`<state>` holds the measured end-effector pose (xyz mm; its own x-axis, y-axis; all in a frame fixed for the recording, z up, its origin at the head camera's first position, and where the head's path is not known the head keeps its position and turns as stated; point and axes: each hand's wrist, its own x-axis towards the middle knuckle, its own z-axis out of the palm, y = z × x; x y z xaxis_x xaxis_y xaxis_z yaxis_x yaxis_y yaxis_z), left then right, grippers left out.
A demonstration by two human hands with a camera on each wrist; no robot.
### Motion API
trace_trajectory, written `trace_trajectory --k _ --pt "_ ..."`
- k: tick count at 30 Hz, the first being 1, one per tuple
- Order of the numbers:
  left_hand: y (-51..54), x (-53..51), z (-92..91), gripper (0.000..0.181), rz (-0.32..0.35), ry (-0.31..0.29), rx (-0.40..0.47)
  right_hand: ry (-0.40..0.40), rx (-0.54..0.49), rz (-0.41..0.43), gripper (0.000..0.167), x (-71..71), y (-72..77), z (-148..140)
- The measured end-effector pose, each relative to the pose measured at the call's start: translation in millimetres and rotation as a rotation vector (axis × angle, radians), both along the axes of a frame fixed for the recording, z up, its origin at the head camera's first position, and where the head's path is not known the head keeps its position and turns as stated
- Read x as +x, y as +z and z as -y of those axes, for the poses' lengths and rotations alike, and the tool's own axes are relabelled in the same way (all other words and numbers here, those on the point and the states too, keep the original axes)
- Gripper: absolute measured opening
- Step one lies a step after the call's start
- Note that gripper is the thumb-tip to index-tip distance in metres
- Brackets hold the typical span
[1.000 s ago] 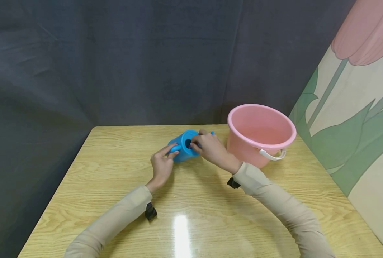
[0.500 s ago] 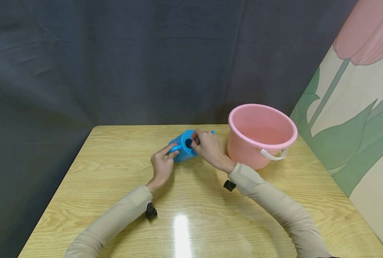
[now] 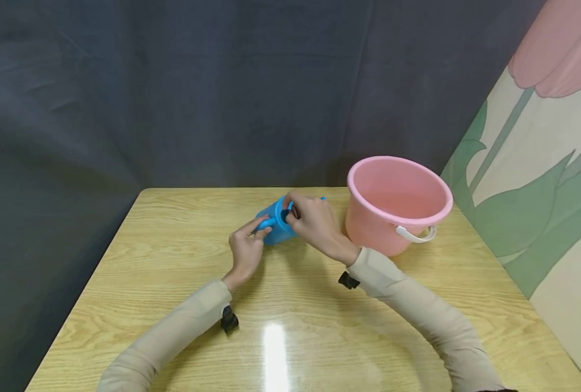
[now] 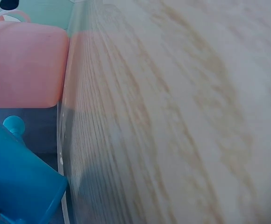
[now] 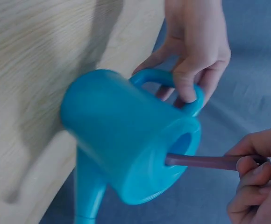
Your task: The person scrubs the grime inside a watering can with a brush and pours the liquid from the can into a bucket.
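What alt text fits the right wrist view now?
The left hand grips the handle of a blue watering can while the right hand holds a dark stick, its end at the top opening. A wooden table and dark cloth show behind.

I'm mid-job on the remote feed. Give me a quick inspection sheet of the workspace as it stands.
Surface: wood-grain table, with glare on the side toward the person.
Job's things: blue watering can, tilted; purplish-brown stick reaching into its opening.
Clutter: nothing seen loose; a pink bucket stands right of the can.
Hands: left hand holds the can's handle; right hand grips the stick.
Cables: nothing seen.
Surroundings: dark curtain behind, tulip mural on the right.
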<state>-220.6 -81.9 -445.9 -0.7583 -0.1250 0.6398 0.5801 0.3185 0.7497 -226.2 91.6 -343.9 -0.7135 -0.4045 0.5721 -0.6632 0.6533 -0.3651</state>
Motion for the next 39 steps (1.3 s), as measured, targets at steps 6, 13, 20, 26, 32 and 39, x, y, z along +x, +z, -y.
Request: trace_trajectory --k 6,13,20,26,32,39 --pt "0.7 -1.0 0.3 0.024 0.000 0.001 -0.002 -0.035 0.014 0.035 0.015 -6.5 -7.4 0.3" --pt "2.7 -2.0 1.3 0.025 0.019 0.028 0.008 -0.021 0.040 0.065 0.013 -15.6 -12.5 0.0" --pt "2.1 -0.4 -0.7 0.024 0.046 0.003 0.005 -0.054 0.065 0.064 0.013 -19.6 -17.5 -5.5" --pt "1.9 -0.2 -1.8 0.024 0.054 0.005 0.008 -0.065 0.135 -0.060 0.010 -14.9 -18.0 -8.7" --pt "2.0 -0.5 -2.1 0.025 0.040 -0.003 0.000 -0.062 0.189 -0.176 0.009 -9.6 -15.3 -11.0" --pt "3.2 0.5 -1.6 0.025 0.038 0.012 -0.006 -0.100 0.210 -0.226 0.002 -1.6 -3.7 -11.0"
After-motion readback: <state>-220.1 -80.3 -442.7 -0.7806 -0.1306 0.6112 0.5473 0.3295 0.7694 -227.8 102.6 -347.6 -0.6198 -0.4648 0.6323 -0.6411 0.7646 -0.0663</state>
